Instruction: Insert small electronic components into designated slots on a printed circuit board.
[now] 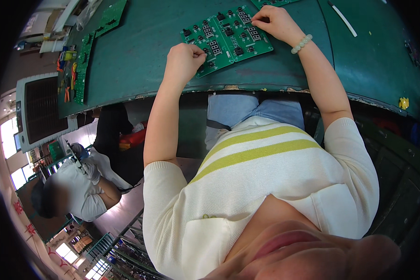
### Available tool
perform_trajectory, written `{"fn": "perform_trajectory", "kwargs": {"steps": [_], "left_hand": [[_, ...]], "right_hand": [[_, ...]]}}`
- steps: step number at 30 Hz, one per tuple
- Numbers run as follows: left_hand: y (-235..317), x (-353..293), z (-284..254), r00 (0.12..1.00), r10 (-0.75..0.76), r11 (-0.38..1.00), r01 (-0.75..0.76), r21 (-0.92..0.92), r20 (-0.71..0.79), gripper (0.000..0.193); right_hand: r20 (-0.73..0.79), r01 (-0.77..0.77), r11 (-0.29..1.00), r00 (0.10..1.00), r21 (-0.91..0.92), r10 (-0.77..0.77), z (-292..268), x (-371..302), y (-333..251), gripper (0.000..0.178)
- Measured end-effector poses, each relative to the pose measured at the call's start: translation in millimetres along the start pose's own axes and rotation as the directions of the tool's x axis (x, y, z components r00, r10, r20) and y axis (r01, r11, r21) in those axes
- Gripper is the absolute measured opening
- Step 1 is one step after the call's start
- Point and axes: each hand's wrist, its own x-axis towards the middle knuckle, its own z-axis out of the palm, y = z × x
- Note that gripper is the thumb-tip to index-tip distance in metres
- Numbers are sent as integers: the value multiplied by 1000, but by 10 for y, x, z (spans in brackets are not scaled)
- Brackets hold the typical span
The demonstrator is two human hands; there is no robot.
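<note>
Green circuit board (224,43), frame's top centre, long axis rising rightward, lies between left hand (184,59) at its left edge and right hand (279,23) at upper right; both near, fingertips pinched, contents can't tell.

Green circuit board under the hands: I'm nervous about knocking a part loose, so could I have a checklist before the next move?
1. Circuit board component side up on the green table: ok.
2. Gloves on: not ok; left hand and right hand are both bare.
3. Beaded bracelet clear of the board: ok, on the right wrist, beyond the board's edge.
4. White pen-shaped stick off the board: ok, lying apart to its right.
5. Anything pinched in the fingertips: cannot tell; too small.
</note>
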Motion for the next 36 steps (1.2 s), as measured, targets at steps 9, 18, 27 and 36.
{"fn": "perform_trajectory", "kwargs": {"steps": [9, 18, 27, 36], "left_hand": [[23, 46, -63, 996, 34, 966, -53, 252, 78, 18], [258, 162, -172, 977, -42, 458, 205, -865, 209, 37], [561, 566, 24, 872, 300, 456, 226, -861, 388, 43], [378, 618, -59, 978, -92, 171, 201, -965, 188, 27]], "right_hand": [[-41, 83, 996, 996, -39, -84, 44, -10, 26, 14], [-265, 220, 970, 946, 98, -188, -73, -3, -433, 10], [116, -25, 657, 989, 753, -95, -18, -28, -360, 18], [-108, -104, 543, 933, 833, 343, -210, 69, -21, 9]]}}
